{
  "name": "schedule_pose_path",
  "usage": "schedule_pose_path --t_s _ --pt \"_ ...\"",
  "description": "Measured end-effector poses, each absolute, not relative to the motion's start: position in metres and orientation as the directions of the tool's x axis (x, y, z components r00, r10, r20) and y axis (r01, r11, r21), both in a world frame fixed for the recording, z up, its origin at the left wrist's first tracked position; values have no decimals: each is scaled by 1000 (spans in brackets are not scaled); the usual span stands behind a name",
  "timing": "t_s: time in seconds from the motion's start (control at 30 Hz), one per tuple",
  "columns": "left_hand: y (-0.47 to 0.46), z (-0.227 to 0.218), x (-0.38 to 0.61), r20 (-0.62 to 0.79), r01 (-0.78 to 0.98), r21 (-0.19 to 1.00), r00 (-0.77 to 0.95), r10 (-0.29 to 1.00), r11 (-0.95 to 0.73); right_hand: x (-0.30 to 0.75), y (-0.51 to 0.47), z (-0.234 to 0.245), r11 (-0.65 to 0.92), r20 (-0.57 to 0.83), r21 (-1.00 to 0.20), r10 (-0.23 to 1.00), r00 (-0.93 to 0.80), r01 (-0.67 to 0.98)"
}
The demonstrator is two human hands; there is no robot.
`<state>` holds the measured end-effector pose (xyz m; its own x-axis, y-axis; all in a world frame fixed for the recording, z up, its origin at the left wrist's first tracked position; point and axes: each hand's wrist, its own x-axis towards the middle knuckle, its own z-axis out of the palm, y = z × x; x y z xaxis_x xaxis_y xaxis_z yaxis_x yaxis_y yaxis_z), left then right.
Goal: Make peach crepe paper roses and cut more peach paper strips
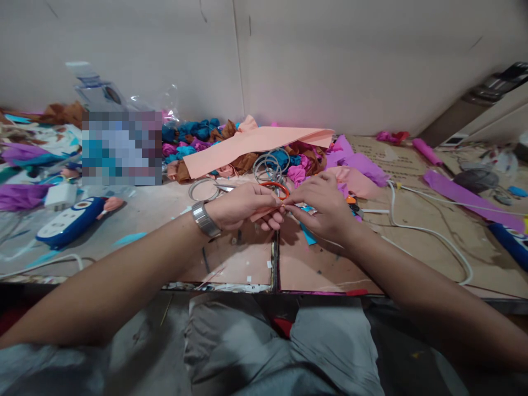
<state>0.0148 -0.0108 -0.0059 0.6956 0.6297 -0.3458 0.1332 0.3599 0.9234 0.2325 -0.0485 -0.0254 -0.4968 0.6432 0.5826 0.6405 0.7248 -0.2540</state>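
My left hand (pixel 243 206), with a metal watch (pixel 204 219) on its wrist, is closed around a wire ring partly wrapped in orange (pixel 277 187). My right hand (pixel 324 208) meets it fingertip to fingertip and pinches at the same spot on the ring; what lies between those fingers is too small to make out. Both hands hover over the pinkish board table (pixel 231 264). Bare wire rings (pixel 268 165) lie just behind the hands, one more wire ring (pixel 203 190) to their left.
A long peach paper sheet (pixel 256 146) lies over piles of crumpled blue, brown and pink paper (pixel 198 135). Purple paper strips (pixel 466 195) and a white cable (pixel 433 234) cross the right side. A blue and white power strip (pixel 68 223) sits left.
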Motion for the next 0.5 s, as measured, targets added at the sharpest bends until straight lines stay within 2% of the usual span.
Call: schedule_pose_path --t_s 0.13,0.23,0.3,0.37,0.43,0.5 --pt "-14 -4 16 -268 212 963 664 699 168 231 -49 -26 704 588 -283 664 -462 651" --pt "-15 -5 15 -126 294 950 672 729 -106 230 -49 -26 692 585 -301 677 -446 656" --pt "-17 -5 14 40 362 851 678 734 -381 230 -48 -26 683 575 -311 689 -442 661" --pt "-19 -6 13 183 437 676 681 709 -593 231 -47 -27 676 562 -330 701 -438 659" --pt "-20 -6 13 257 489 529 687 680 -694 231 -46 -28 669 551 -358 715 -431 652" --pt "-21 -7 13 286 508 445 700 655 -737 231 -45 -29 663 543 -382 724 -425 644"
